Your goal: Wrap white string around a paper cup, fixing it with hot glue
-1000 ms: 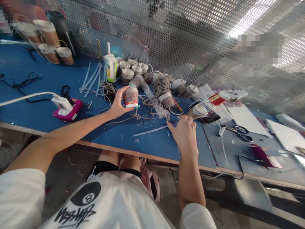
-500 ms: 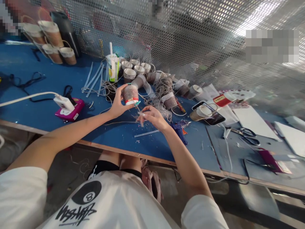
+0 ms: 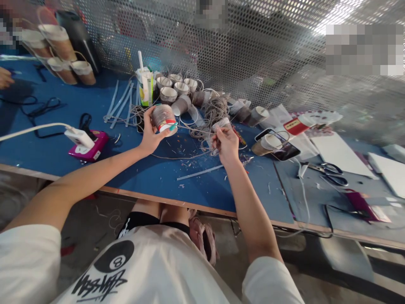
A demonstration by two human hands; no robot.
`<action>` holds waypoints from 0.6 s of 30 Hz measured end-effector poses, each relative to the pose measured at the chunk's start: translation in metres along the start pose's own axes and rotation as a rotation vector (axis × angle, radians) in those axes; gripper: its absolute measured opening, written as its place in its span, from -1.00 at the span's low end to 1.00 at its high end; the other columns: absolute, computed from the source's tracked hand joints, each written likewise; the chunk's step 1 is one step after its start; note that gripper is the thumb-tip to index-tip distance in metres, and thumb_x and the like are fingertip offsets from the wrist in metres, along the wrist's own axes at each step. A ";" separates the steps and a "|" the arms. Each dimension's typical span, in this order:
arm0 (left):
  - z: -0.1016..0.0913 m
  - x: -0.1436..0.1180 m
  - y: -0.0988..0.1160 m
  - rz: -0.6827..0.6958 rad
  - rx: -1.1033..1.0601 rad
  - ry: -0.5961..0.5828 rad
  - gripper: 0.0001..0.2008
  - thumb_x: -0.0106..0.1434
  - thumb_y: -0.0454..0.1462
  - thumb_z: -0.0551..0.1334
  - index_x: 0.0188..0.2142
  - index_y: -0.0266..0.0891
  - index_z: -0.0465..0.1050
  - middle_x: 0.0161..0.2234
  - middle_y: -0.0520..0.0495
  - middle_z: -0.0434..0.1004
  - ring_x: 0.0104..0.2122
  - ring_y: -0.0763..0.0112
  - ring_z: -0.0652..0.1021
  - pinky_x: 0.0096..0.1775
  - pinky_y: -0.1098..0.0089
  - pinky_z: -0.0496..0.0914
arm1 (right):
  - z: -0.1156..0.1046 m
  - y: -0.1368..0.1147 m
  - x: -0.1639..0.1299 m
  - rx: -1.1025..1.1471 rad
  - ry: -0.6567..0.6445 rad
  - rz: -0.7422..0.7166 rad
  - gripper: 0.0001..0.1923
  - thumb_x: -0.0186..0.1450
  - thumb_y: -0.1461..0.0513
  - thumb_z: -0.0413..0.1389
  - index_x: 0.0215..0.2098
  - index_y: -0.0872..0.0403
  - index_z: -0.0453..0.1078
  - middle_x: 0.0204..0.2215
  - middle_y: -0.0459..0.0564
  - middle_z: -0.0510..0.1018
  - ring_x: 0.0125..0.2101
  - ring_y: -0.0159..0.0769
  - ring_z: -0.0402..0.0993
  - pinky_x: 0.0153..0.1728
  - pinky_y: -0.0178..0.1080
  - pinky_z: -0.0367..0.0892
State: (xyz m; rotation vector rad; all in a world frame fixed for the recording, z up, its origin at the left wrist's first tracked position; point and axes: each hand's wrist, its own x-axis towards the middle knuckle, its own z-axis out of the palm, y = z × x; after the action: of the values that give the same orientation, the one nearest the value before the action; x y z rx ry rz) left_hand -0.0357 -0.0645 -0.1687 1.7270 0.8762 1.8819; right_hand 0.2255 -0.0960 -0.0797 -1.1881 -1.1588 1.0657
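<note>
My left hand (image 3: 152, 134) is closed around a paper cup (image 3: 163, 115) wound with grey-brown cord; its white and red rim end tilts toward me. A length of cord (image 3: 194, 128) runs from the cup across to my right hand (image 3: 226, 143), whose fingers are pinched on it. Beyond my right hand lies a heap of loose grey cord (image 3: 217, 110). Behind the held cup stand several cord-wrapped cups (image 3: 168, 95), some on their sides. A glue gun, mostly hidden, lies under my right forearm near a clear glue stick (image 3: 199, 172).
A drink carton (image 3: 146, 88) with a straw stands by more glue sticks (image 3: 122, 105). At left are a magenta power socket (image 3: 91, 148) and a black bottle (image 3: 79, 42). Scissors (image 3: 330, 172) and a phone (image 3: 289, 151) lie right. A perforated metal screen (image 3: 268, 55) rises behind. Another person's hand (image 3: 5, 78) shows far left.
My right hand has moved right and away from the cup, drawing the cord out between the hands. The cup has shifted slightly left. Another person's hand has appeared at the left edge.
</note>
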 end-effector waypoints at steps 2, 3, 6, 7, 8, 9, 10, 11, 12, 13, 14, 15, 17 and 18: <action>0.002 0.002 0.003 -0.028 -0.080 0.084 -0.15 0.02 0.13 0.46 0.20 0.16 0.07 0.19 -0.06 0.22 0.16 0.16 0.43 0.19 0.13 0.40 | -0.008 0.005 0.006 -0.111 0.147 -0.072 -0.63 0.19 0.00 0.27 -0.41 0.01 0.22 -0.60 -0.18 0.51 -0.67 -0.40 0.39 -0.60 -0.31 0.34; 0.004 0.003 0.006 -0.035 -0.121 0.130 -0.17 0.00 0.10 0.48 0.17 0.15 0.13 0.16 -0.04 0.25 0.14 0.18 0.45 0.19 0.12 0.40 | -0.012 0.007 0.009 -0.183 0.211 -0.118 -0.67 0.23 0.00 0.23 -0.38 0.02 0.25 -0.56 -0.14 0.54 -0.62 -0.36 0.45 -0.57 -0.28 0.37; 0.006 0.006 0.014 -0.032 -0.220 0.229 -0.25 -0.01 0.07 0.49 0.11 0.13 0.22 0.10 -0.02 0.30 0.09 0.20 0.47 0.14 0.12 0.44 | -0.024 0.012 0.015 -0.391 0.315 -0.251 -0.72 0.33 0.00 0.10 -0.32 0.03 0.27 -0.46 -0.05 0.59 -0.48 -0.26 0.56 -0.47 -0.21 0.44; 0.006 0.006 0.016 -0.032 -0.236 0.247 -0.27 0.00 0.07 0.49 0.10 0.13 0.23 0.10 -0.02 0.30 0.08 0.19 0.46 0.13 0.11 0.45 | -0.027 0.013 0.016 -0.458 0.329 -0.285 -0.72 0.36 0.00 0.05 -0.30 0.03 0.27 -0.43 -0.02 0.59 -0.45 -0.23 0.57 -0.41 -0.17 0.46; 0.006 0.007 0.018 -0.032 -0.240 0.259 -0.28 0.00 0.07 0.49 0.09 0.14 0.23 0.09 -0.02 0.31 0.09 0.18 0.46 0.13 0.10 0.45 | -0.030 0.013 0.017 -0.529 0.350 -0.316 -0.73 0.39 0.01 0.00 -0.29 0.03 0.26 -0.41 0.00 0.58 -0.41 -0.21 0.57 -0.34 -0.10 0.48; 0.006 0.007 0.018 -0.033 -0.236 0.264 -0.29 0.01 0.08 0.48 0.09 0.14 0.23 0.09 -0.01 0.31 0.09 0.16 0.46 0.14 0.09 0.44 | -0.032 0.012 0.017 -0.609 0.380 -0.349 -0.73 0.41 0.02 -0.04 -0.29 0.03 0.24 -0.39 0.02 0.57 -0.37 -0.18 0.56 -0.24 -0.03 0.48; 0.006 0.007 0.018 -0.035 -0.227 0.266 -0.29 0.01 0.08 0.48 0.09 0.15 0.23 0.09 -0.01 0.31 0.10 0.15 0.45 0.16 0.08 0.42 | -0.034 0.011 0.016 -0.693 0.422 -0.387 -0.73 0.42 0.02 -0.05 -0.29 0.03 0.24 -0.37 0.05 0.56 -0.31 -0.14 0.55 -0.14 0.06 0.45; 0.006 0.007 0.017 -0.035 -0.221 0.267 -0.29 0.01 0.08 0.48 0.09 0.16 0.23 0.10 -0.01 0.30 0.10 0.14 0.45 0.16 0.09 0.41 | -0.036 0.008 0.015 -0.777 0.475 -0.427 -0.72 0.42 0.02 -0.05 -0.29 0.03 0.24 -0.33 0.08 0.54 -0.23 -0.09 0.53 -0.05 0.14 0.39; 0.006 0.007 0.016 -0.031 -0.217 0.264 -0.29 0.01 0.08 0.48 0.10 0.16 0.23 0.10 -0.01 0.30 0.10 0.14 0.45 0.16 0.10 0.41 | -0.037 0.005 0.014 -0.851 0.530 -0.469 -0.71 0.42 0.01 -0.04 -0.28 0.04 0.25 -0.27 0.12 0.52 -0.14 -0.03 0.50 0.03 0.22 0.31; 0.006 0.007 0.014 -0.024 -0.212 0.256 -0.28 0.02 0.09 0.47 0.10 0.17 0.23 0.11 -0.02 0.29 0.11 0.15 0.45 0.14 0.12 0.42 | -0.038 0.001 0.012 -0.910 0.582 -0.512 -0.69 0.41 -0.01 -0.03 -0.25 0.05 0.28 -0.20 0.18 0.49 -0.05 0.03 0.44 0.09 0.28 0.23; 0.006 0.006 0.012 -0.014 -0.205 0.241 -0.27 0.02 0.09 0.47 0.12 0.17 0.22 0.11 -0.02 0.27 0.10 0.17 0.45 0.13 0.15 0.43 | -0.039 -0.003 0.010 -0.950 0.622 -0.554 -0.66 0.41 -0.03 -0.03 -0.22 0.07 0.30 -0.12 0.23 0.46 0.03 0.08 0.37 0.13 0.33 0.15; 0.006 0.006 0.011 -0.004 -0.193 0.218 -0.26 0.03 0.10 0.46 0.13 0.16 0.19 0.12 -0.02 0.26 0.11 0.18 0.45 0.12 0.16 0.43 | -0.040 -0.007 0.007 -0.971 0.648 -0.598 -0.63 0.42 -0.05 -0.05 -0.18 0.08 0.33 -0.06 0.27 0.43 0.08 0.11 0.31 0.16 0.35 0.09; 0.006 0.004 0.009 0.013 -0.147 0.142 -0.20 0.03 0.12 0.46 0.17 0.12 0.13 0.14 -0.04 0.23 0.13 0.17 0.43 0.14 0.16 0.42 | -0.040 -0.014 0.002 -0.952 0.616 -0.691 -0.60 0.44 -0.05 -0.09 -0.15 0.07 0.36 0.00 0.28 0.42 0.11 0.09 0.27 0.21 0.33 0.01; 0.006 0.003 0.010 0.020 -0.121 0.095 -0.17 0.04 0.13 0.45 0.19 0.10 0.09 0.16 -0.06 0.22 0.16 0.15 0.42 0.16 0.15 0.41 | -0.039 -0.016 0.000 -0.913 0.555 -0.730 -0.59 0.45 -0.06 -0.12 -0.14 0.06 0.37 0.00 0.26 0.44 0.10 0.06 0.28 0.22 0.30 0.02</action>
State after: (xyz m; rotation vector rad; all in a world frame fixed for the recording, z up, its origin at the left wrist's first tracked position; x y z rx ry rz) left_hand -0.0291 -0.0685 -0.1598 1.5922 0.7651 2.0007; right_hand 0.2642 -0.1020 -0.0641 -1.4116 -1.4724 -0.4013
